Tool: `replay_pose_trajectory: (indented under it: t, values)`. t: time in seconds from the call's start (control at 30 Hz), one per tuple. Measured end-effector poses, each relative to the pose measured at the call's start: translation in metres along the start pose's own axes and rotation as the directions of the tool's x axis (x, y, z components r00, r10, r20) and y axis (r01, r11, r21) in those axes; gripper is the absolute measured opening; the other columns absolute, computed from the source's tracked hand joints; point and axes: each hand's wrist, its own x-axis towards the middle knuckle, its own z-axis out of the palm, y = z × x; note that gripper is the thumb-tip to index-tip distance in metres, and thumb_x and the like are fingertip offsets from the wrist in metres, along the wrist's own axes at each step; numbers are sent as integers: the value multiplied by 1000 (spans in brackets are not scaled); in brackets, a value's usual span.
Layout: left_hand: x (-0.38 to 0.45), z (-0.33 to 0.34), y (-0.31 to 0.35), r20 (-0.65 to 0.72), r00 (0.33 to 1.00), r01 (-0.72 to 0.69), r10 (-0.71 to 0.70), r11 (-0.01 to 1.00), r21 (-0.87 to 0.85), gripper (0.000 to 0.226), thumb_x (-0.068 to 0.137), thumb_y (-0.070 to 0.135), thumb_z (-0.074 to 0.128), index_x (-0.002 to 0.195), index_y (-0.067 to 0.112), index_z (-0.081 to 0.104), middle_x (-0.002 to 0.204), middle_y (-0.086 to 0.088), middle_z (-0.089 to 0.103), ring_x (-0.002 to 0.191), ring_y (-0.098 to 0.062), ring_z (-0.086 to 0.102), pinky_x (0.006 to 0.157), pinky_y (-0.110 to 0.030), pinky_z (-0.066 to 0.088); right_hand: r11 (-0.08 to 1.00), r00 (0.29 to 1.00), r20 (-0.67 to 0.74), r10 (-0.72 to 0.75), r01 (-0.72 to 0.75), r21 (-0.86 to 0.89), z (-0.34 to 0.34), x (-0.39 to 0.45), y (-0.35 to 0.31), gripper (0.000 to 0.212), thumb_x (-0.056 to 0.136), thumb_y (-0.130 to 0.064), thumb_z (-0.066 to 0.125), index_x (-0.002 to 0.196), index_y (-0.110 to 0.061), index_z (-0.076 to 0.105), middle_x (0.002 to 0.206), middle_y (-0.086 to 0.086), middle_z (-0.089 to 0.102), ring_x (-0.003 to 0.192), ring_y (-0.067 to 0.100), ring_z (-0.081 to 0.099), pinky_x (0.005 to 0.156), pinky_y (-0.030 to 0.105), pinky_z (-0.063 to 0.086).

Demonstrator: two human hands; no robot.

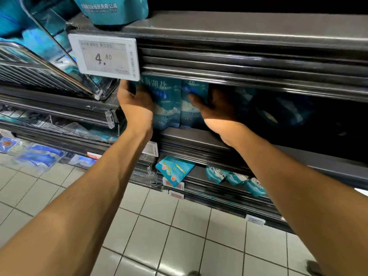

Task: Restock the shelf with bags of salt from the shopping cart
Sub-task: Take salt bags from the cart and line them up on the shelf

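Two teal salt bags stand upright side by side at the front of a dark shelf (pixel 199 136). My left hand (pixel 135 102) grips the left edge of the left salt bag (pixel 166 104), fingers curled round its side. My right hand (pixel 215 108) holds the right salt bag (pixel 189 114), thumb across its front and fingers hidden behind it. More teal bags (pixel 278 112) lie in shadow deeper on the same shelf to the right. The shopping cart is out of view.
A price tag (pixel 103 56) reading 4.80 hangs on the shelf rail above my left hand. Another teal bag (pixel 113 10) stands on the upper shelf. Lower shelves hold small teal packets (pixel 175 170). A wire rack (pixel 29 66) is at left. Tiled floor (pixel 169 236) lies below.
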Motion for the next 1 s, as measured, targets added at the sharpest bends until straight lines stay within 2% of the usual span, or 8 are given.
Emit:
replay_pose_trajectory:
  t: [0.2,0.33,0.53,0.6,0.7,0.73,0.87,1.0]
  values:
    - [-7,-4,-5,8,996,-87,87,993,75,35,87,-16,41,121,-19,48,108,-18,62,92,-7,59,92,-26,50,991,994,-59,-92,86,-105,-11,-15,8,44,96,-39,59,130,-13,57,132,9,61,120,26,57,96,29,42]
    - [-24,-6,-9,19,994,-109,108,992,61,47,86,-19,41,132,-9,40,127,-16,56,112,-14,59,106,-27,44,995,998,-22,-64,62,-81,-11,-19,10,44,97,-39,57,134,-16,55,135,6,60,122,25,56,97,30,43]
    - [-56,-17,-4,0,994,-110,111,989,98,52,87,-10,39,138,0,37,131,-9,54,122,-11,54,106,-22,43,993,999,-20,27,-29,-118,-15,-32,14,54,93,-53,56,140,-29,46,138,5,54,123,25,52,88,27,34]
    - [-71,-23,1,3,992,-123,124,984,129,47,86,-4,41,133,1,41,126,-8,56,116,-11,57,100,-19,45,991,998,-15,57,-58,-119,-21,-44,17,47,91,-53,58,133,-34,49,114,3,61,104,22,58,80,25,38]
    - [-95,-33,9,-8,996,-88,91,975,203,43,87,0,43,129,5,45,126,-9,56,115,-15,55,103,-25,44,987,993,-51,102,-107,-116,-34,-67,19,28,87,-54,63,83,-28,54,71,-11,48,65,6,49,55,20,35]
    - [-105,-36,13,-10,997,-73,77,974,216,41,86,0,44,126,7,48,123,-6,57,112,-14,56,101,-25,44,988,992,-54,115,-119,-98,-39,-76,19,28,86,-54,64,81,-29,51,78,-11,50,71,5,51,60,19,40]
    - [-158,-39,30,46,999,-21,12,976,219,28,92,-4,45,113,12,51,105,5,58,94,2,56,87,-12,43,998,998,-46,47,-50,-49,-73,-135,17,41,91,-36,65,126,-18,52,126,0,56,114,12,55,95,29,48]
    - [-221,-25,56,264,956,70,-126,975,212,24,96,-7,41,109,10,52,97,-13,63,87,-8,59,86,-23,47,990,989,-103,108,-97,101,-125,-216,9,20,96,-23,61,116,-21,60,106,-2,67,94,9,66,75,14,49]
